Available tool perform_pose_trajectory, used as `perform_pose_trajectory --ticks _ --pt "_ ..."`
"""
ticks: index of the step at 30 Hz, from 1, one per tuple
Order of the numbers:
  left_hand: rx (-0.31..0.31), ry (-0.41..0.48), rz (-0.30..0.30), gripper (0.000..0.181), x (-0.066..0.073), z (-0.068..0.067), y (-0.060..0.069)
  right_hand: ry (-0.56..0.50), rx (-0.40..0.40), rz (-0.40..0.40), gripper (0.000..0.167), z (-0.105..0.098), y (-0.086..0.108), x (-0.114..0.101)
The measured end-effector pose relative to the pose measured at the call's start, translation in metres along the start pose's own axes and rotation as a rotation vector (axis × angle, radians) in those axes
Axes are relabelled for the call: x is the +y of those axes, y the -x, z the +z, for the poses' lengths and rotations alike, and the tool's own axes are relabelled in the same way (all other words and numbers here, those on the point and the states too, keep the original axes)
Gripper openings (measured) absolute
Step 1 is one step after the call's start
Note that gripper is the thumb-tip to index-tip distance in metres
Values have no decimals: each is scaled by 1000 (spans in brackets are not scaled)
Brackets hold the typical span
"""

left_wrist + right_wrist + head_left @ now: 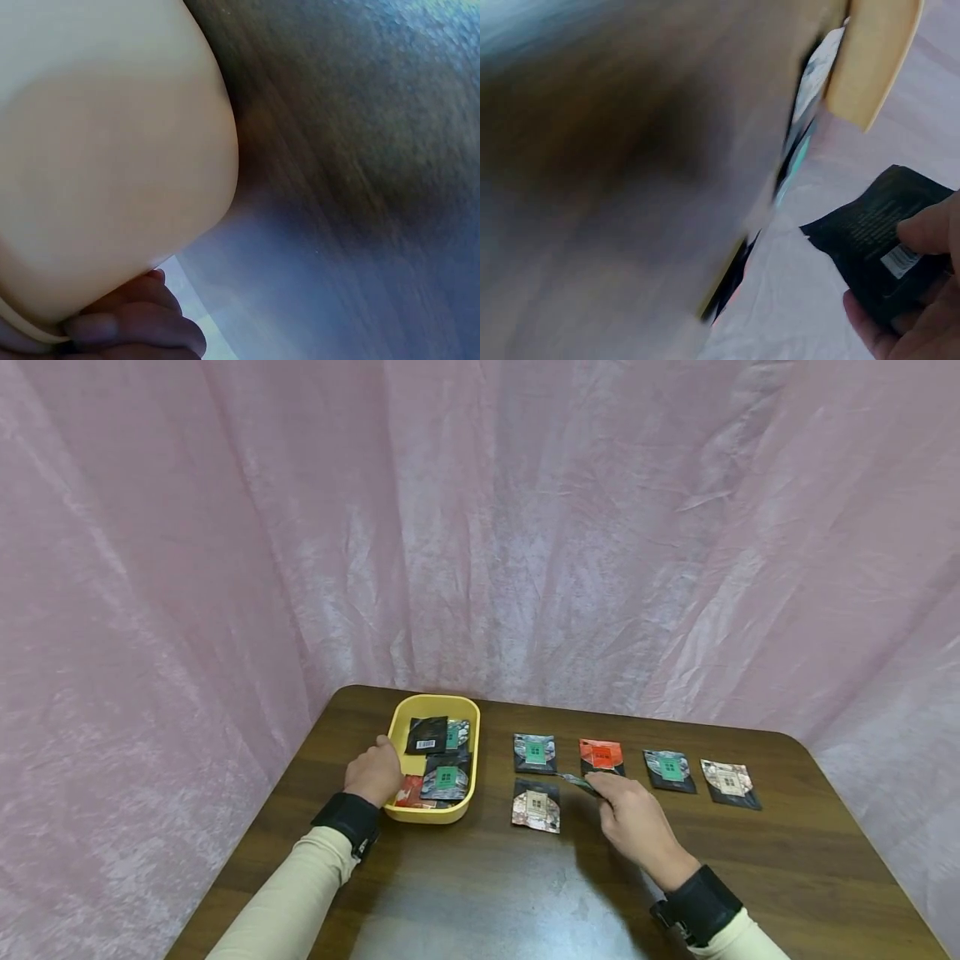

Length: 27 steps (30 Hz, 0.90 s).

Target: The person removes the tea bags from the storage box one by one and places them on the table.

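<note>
My left hand (372,772) grips the left rim of a yellow plastic tray (429,817); in the left wrist view its fingers (142,326) curl round the tray's edge. Inside the tray lie several sachets, among them a black one with a barcode (426,736), a green-labelled one (446,778) and a red one (411,793). Over the table, my right hand (637,825) pinches a dark sachet (874,229) between thumb and fingers. Its back, with small print and a barcode, faces the right wrist camera. The held sachet is tilted, above the table sachets.
Along the back of the brown wooden table (480,885) lie a green-labelled sachet (535,753), a red sachet (602,755), another green-labelled sachet (670,771) and a cream-labelled sachet (731,783). A second cream-labelled sachet (536,806) lies before the first. A pink curtain (480,527) hangs behind.
</note>
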<state>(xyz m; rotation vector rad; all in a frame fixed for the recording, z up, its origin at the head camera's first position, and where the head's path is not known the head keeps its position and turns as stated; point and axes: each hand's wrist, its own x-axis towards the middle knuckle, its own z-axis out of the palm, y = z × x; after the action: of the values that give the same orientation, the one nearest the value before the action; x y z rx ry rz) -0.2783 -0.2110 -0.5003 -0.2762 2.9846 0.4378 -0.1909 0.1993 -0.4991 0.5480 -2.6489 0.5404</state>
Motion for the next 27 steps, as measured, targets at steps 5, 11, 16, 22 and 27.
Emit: perform_pose_trajectory --ticks 5,11,16,22,27 --pt "-4 0 -6 43 -2 -1 0 120 -43 -18 40 -6 12 9" --pt "0 4 -1 42 -3 -2 0 192 -136 -11 32 -6 18 12" --pt "-1 5 -5 43 -2 -1 0 166 -270 38 29 -2 21 11" --pt "-4 -4 2 45 1 -1 2 137 -342 64 31 2 22 11" --pt "6 -4 3 45 4 -2 3 111 -415 87 42 1 25 11"
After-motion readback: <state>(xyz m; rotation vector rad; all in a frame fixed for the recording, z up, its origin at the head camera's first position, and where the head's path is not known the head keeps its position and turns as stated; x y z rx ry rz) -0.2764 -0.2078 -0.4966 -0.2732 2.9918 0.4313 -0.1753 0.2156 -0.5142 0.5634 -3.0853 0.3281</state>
